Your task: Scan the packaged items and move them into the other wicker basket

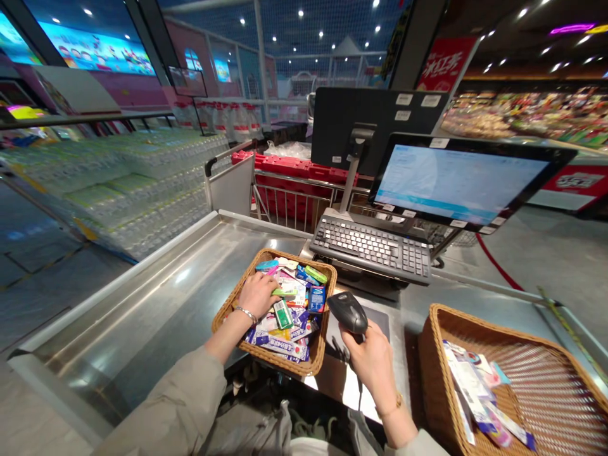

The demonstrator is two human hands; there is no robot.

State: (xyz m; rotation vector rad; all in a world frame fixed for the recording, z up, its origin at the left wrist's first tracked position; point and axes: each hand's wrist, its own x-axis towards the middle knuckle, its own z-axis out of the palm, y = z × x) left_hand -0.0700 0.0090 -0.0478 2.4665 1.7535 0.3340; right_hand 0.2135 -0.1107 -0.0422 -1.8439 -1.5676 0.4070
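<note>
On the metal surface (pixel 142 329), a filled basket (pixel 324 342) sat close, seemingly for easy reach; inside, the left hand (pixel 258 295) had its fingers at a green item (pixel 285 292), grip unclear. The right hand (pixel 374 358) clasped a scanner (pixel 348 310), apparently for aiming, beside another basket (pixel 433 367).

We are seeing lamps (pixel 301 12) shining at twelve o'clock, glare streaking the counter (pixel 161 288) at eight, blurred goods (pixel 546 117) stretching at two.

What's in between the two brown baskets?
In the head view, the right hand is between the left basket and the right basket, holding a black scanner above the metal counter.
</note>
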